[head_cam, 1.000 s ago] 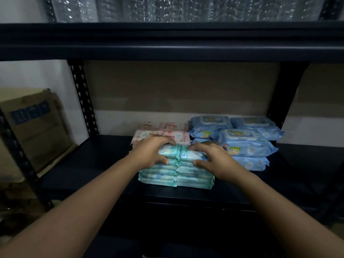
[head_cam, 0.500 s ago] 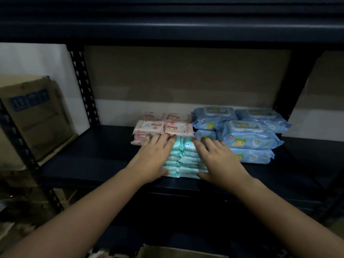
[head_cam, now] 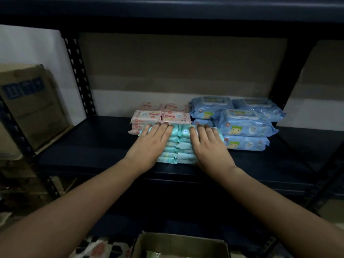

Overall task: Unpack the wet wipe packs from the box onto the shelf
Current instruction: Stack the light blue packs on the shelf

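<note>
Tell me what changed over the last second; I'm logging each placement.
Both hands, left hand and right hand, let go of the stacked mint-green wipe packs, flattened, and pushed them back against the pink wipe packs. The blue lidded wipe packs stayed put.

a single head-worn view looked forward and slightly down, close to the shelf, with forearms reaching in.

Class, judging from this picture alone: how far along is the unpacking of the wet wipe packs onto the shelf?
Done: pink packs and blue packs already sit on the shelf. In hand: the left hand and right hand lie flat on the green stack. Left: the open box below shows something inside, though too little to count.
</note>
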